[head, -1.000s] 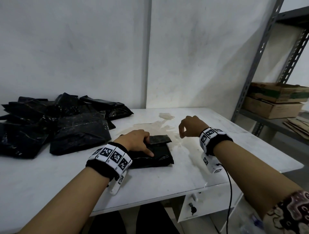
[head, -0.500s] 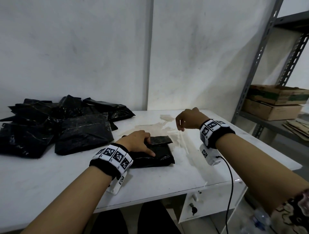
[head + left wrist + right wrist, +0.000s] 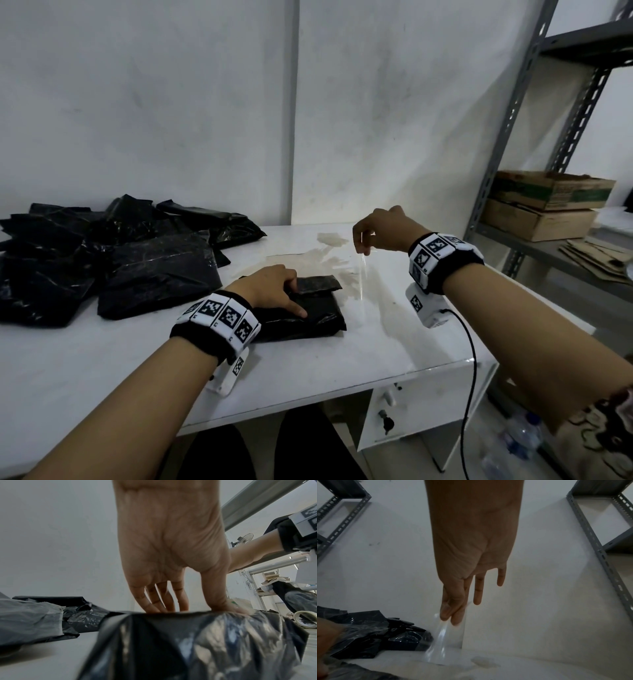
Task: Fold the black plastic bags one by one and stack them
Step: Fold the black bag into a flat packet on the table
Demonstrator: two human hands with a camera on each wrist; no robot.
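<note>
In the lower centre of the head view, the left hand point(image 3: 270, 286) presses flat on a folded black plastic bag point(image 3: 308, 317) lying on the white counter point(image 3: 394, 342); its grip is relaxed, fingers straight, thumb laid on the bag's top. The left wrist view shows the fingertips point(image 3: 155, 609) reaching over the bag's far edge. A smaller black folded piece point(image 3: 317, 284) lies just behind the hand, touching the bag. Right of centre, the right hand point(image 3: 383, 229) hangs above the counter, apart from the bag, its thumb and forefinger pinched on a strip of clear tape point(image 3: 444, 635) that runs down to the counter. A heap of loose black plastic bags point(image 3: 113, 260) fills the left of the frame against the wall. At the right edge, a grey metal shelf point(image 3: 513, 144) carries cardboard boxes point(image 3: 544, 205).
</note>
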